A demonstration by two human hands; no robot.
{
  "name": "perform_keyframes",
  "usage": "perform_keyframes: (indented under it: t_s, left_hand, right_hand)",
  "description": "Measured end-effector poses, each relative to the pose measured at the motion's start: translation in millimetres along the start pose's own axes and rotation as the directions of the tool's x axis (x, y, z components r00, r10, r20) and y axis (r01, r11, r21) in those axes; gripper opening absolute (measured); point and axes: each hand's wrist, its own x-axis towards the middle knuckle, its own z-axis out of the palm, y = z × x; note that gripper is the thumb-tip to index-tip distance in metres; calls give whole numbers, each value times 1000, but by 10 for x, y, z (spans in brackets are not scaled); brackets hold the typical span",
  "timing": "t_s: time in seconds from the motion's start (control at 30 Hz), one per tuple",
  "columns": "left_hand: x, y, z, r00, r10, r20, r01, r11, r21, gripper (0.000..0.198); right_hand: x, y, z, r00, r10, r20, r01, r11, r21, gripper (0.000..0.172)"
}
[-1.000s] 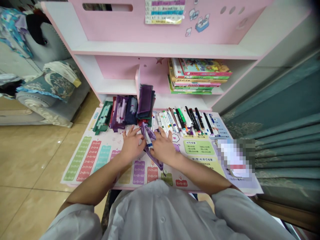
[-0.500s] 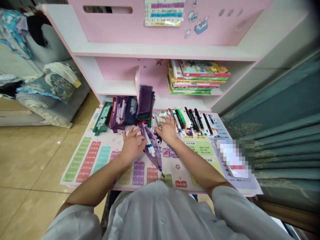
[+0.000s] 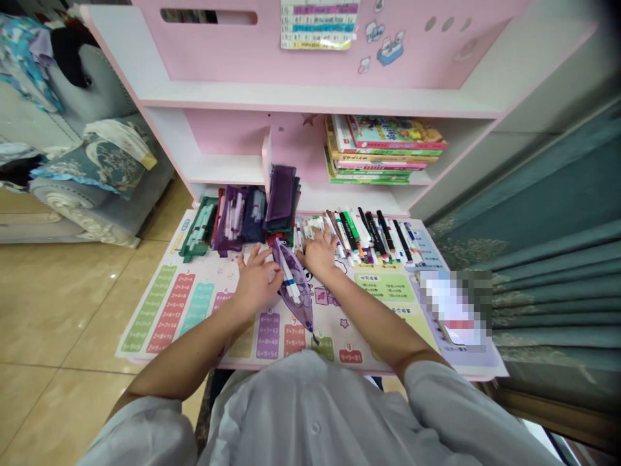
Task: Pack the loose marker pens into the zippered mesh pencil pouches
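Note:
A purple mesh pencil pouch (image 3: 303, 299) lies unzipped and slanted on the desk, with several white markers (image 3: 291, 285) inside. My left hand (image 3: 257, 278) grips its left edge between thumb and fingers. To the right of the pouch, my right hand (image 3: 320, 254) rests fingers spread over white markers (image 3: 310, 226) at the near end of a long row; its fingertips touch them, and no marker is seen lifted. More markers (image 3: 371, 233) with black, green and coloured caps continue that row rightward.
Filled pouches stand at the back left: a green pouch (image 3: 198, 226), a purple pouch (image 3: 231, 220) and a navy pouch (image 3: 255, 210). Folded pouches (image 3: 281, 194) are stacked beside them. Books (image 3: 383, 149) sit on the shelf. A phone (image 3: 449, 307) lies at the desk's right.
My right hand has shifted slightly left and toward the pouch, over the white markers. My left hand and the pouch have stayed put.

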Motion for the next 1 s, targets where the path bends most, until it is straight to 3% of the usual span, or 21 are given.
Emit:
perform_keyframes:
  t_s: [0.2, 0.37, 0.53, 0.67, 0.8, 1.0]
  left_hand:
    - [3, 5, -13, 1000, -4, -1, 4, 1000, 0, 17]
    - [2, -20, 12, 1000, 5, -15, -5, 1000, 5, 17]
    - [-1, -1, -9, 1000, -4, -5, 4, 1000, 9, 16]
    - [2, 7, -11, 1000, 1, -4, -1, 1000, 5, 17]
    - [6, 3, 1, 1000, -2, -2, 2, 1000, -2, 17]
    - [2, -8, -2, 1000, 1, 2, -1, 1000, -9, 19]
  right_hand:
    - [-9, 12, 16, 999, -26, 24, 27, 999, -43, 28]
    - [-27, 16, -84, 999, -21, 31, 21, 1000, 23, 23]
    - [-91, -12, -431, 1000, 16, 25, -20, 986, 164, 14]
    - [-283, -70, -832, 997, -60, 52, 46, 971, 233, 14]
    - [-513, -128, -1102, 955, -199, 218, 156, 967, 201, 17]
    - [-630, -136, -1130, 866, -328, 378, 281, 944, 175, 14]
